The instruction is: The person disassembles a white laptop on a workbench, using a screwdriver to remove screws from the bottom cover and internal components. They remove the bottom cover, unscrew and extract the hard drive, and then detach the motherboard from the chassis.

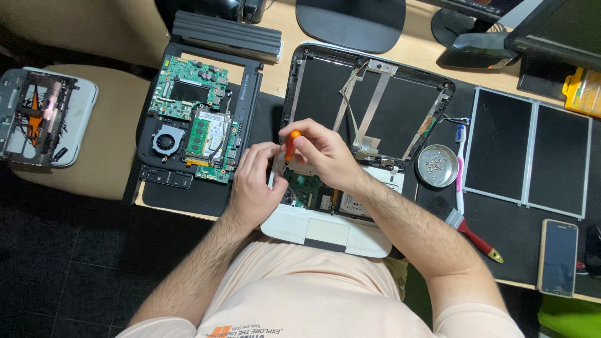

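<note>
A white small laptop lies opened up in front of me, its green board bare and its black lid shell tilted back with flat cables across it. My right hand grips an orange-handled screwdriver, held upright over the left hinge area. My left hand rests on the laptop's left edge, fingers touching the screwdriver's lower shaft.
A second stripped laptop base with fan and green boards lies to the left, a battery behind it. A round metal dish of screws, a toothbrush, a red-handled brush, two screen panels and a phone lie right.
</note>
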